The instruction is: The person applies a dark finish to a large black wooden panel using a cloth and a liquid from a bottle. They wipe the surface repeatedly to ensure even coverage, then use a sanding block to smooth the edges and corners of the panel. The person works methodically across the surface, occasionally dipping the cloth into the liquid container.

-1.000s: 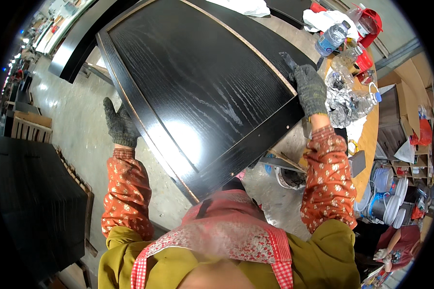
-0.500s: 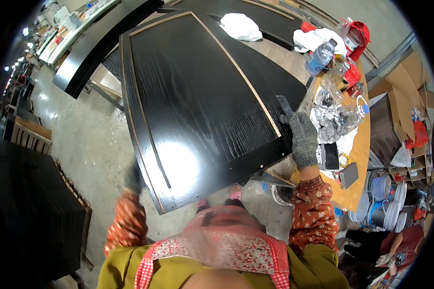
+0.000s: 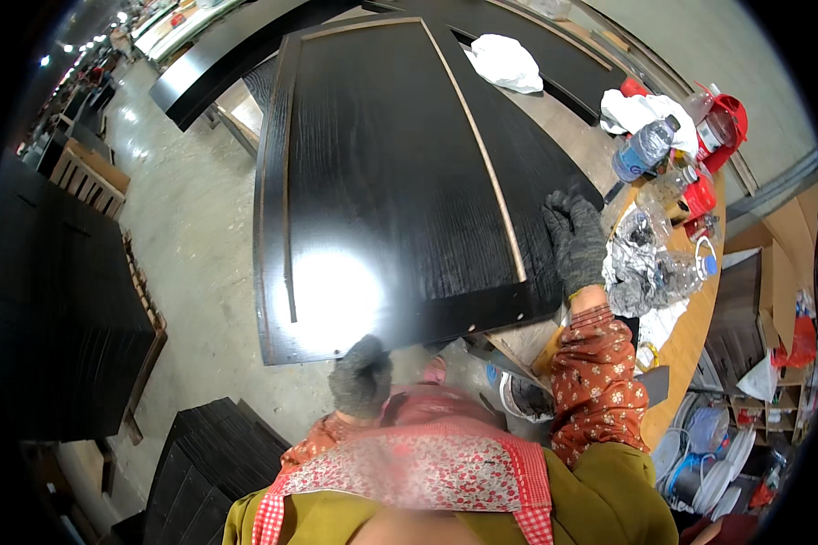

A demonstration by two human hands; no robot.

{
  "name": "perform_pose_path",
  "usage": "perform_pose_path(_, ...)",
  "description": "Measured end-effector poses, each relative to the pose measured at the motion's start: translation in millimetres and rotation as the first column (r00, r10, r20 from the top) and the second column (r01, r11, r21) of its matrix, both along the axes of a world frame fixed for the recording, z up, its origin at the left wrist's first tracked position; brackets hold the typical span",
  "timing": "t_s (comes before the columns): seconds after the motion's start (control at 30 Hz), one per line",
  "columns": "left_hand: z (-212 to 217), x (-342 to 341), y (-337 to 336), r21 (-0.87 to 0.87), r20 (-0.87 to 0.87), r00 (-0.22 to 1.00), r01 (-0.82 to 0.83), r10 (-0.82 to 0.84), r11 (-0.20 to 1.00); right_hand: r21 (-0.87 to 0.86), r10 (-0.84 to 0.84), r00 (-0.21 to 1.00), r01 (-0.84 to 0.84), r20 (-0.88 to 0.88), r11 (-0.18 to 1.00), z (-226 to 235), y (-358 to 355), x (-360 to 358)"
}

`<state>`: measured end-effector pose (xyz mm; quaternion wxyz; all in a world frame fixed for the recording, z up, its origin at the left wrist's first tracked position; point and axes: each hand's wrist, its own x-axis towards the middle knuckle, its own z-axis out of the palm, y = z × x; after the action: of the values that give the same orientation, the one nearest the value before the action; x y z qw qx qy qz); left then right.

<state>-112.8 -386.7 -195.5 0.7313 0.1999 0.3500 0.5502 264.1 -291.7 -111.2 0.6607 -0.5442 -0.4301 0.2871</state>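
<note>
A large black wood-grain panel (image 3: 391, 173) with thin pale strips along its recessed frame lies in front of me. My left hand (image 3: 362, 380), in a dark grey knitted glove, is at the panel's near edge with its fingers curled. Whatever it may hold is hidden. On the panel's right side rests my right hand (image 3: 576, 243), gloved alike, with its fingers stretched forward over the black surface. No tool shows in it.
To the right a wooden table (image 3: 695, 313) carries a labelled plastic bottle (image 3: 645, 150), crumpled clear plastic (image 3: 636, 272) and white cloths. A white bundle (image 3: 504, 64) lies beyond the panel. Stacked black panels (image 3: 73, 309) stand at left; a bucket (image 3: 523, 400) sits below.
My left hand has come from the panel's left side to its near edge. The clear flat piece at my right fingers no longer shows. The view has shifted left.
</note>
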Motion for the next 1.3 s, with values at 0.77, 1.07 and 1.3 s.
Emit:
perform_pose_path(0.77,73,-157,4,-0.017,0.112,0.863,-0.493,0.492,0.870,-0.038,-0.135,0.894,0.167,0.427,0.985,20,20,-30)
perform_pose_path(1.07,71,-207,16,-0.019,0.066,0.876,-0.479,0.479,0.878,-0.043,0.279,0.552,-0.401,0.785,0.915,60,184,-205)
perform_pose_path(1.3,65,-241,12,0.017,0.041,0.853,-0.521,0.520,0.853,-0.294,0.405,0.156,-0.467,0.901,0.834,42,205,-229)
